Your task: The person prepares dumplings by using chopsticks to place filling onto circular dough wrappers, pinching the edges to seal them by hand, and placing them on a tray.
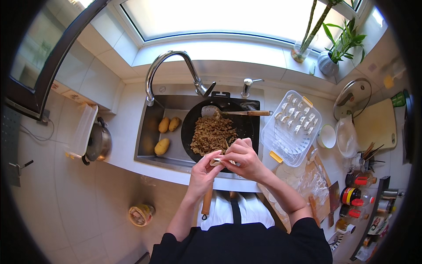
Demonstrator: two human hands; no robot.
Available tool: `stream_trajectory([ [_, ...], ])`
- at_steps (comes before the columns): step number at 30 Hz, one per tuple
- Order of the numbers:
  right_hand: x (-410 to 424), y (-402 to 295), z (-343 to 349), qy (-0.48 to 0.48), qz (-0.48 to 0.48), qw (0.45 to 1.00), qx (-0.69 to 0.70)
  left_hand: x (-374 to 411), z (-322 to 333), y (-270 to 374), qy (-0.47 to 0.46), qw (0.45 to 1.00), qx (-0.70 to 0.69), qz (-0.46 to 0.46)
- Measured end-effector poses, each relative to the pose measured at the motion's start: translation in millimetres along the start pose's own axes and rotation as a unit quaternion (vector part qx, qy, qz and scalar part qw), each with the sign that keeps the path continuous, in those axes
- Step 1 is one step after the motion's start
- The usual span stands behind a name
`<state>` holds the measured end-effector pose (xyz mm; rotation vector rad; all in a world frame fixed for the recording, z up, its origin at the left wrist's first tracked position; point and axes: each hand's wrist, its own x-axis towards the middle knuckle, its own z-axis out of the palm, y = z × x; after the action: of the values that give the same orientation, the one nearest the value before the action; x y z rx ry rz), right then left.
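Both my hands meet over the near edge of a black wok [188, 122] and pinch a folded dumpling wrapper [215, 162] between their fingertips. My left hand [203, 171] grips its left side. My right hand [244, 160] closes on the other side, and its fingers hide part of the dough. A thin stick [226, 143] pokes out by my right fingers; whether I hold it cannot be made out. Cooked minced filling [212, 133] lies in the wok, under a spatula [211, 111] whose wooden handle points right. The wok rests over the sink, its handle [206, 202] towards me.
Potatoes [161, 147] lie in the steel sink [174, 110] under a tall faucet [158, 66]. Right of it, a plastic tray [280, 145] holds several dumplings [296, 115]. A floured wooden board [324, 171] carries wrappers [286, 171] and a rolling pin [314, 211], beside a cleaver [333, 198].
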<state>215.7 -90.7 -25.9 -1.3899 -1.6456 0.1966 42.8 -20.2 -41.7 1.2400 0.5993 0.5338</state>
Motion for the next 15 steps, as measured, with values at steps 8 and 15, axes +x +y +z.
stream_trajectory([
  [8, -14, -19, -1, 0.071, 0.089, 0.993, -0.014, -5, 5, -4, 0.094, 0.993, -0.049, 0.054],
  [15, -25, -26, 6, 0.116, 0.232, 0.963, 0.066, -7, 15, -5, 0.103, 0.987, -0.049, 0.111],
])
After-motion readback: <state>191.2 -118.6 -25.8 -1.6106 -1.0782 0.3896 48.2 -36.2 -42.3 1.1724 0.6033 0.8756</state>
